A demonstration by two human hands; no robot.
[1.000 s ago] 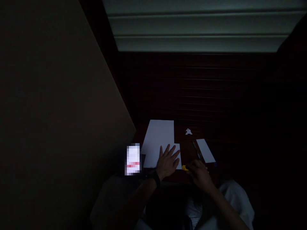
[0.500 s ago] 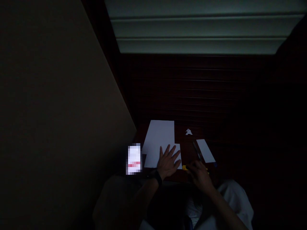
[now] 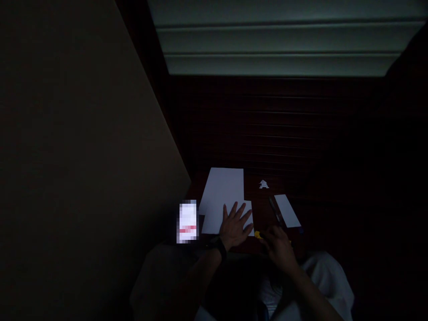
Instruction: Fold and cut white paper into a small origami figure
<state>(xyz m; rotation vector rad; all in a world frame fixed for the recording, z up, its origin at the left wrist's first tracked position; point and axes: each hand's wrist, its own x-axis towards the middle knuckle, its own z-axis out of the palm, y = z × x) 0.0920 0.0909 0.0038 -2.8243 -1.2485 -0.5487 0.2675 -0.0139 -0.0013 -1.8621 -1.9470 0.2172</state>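
Lying flat beneath my left grip (image 3: 234, 229), the white paper (image 3: 222, 189) reaches out beyond its fingertips and to its left; it looks like two overlapping pieces, though in this dimness I cannot be sure. I judge it light and thin, limp when raised, easy to crease, and apt to slide on the smooth-looking desk (image 3: 262, 205). A spread palm is the right way to bear on it, and if I had to lift it I would pinch a free margin, such as the far edge ahead of the left grip. That grip is wide, palm down, holding nothing between its fingers. My right grip (image 3: 280, 247) looks curled narrow around a yellow object (image 3: 257, 234), whose near end pokes out toward the left grip; I take it for hard and light, best held around its middle, but the fingers hide its shape. Just ahead of the right grip lies a dark pen-like stick (image 3: 274, 209), with a white strip (image 3: 286, 210) beside it, farther right. Beyond both grips sits a small white paper piece (image 3: 264, 184), which I would handle delicately. Left of the left grip glows a blurred bright screen (image 3: 187, 218).
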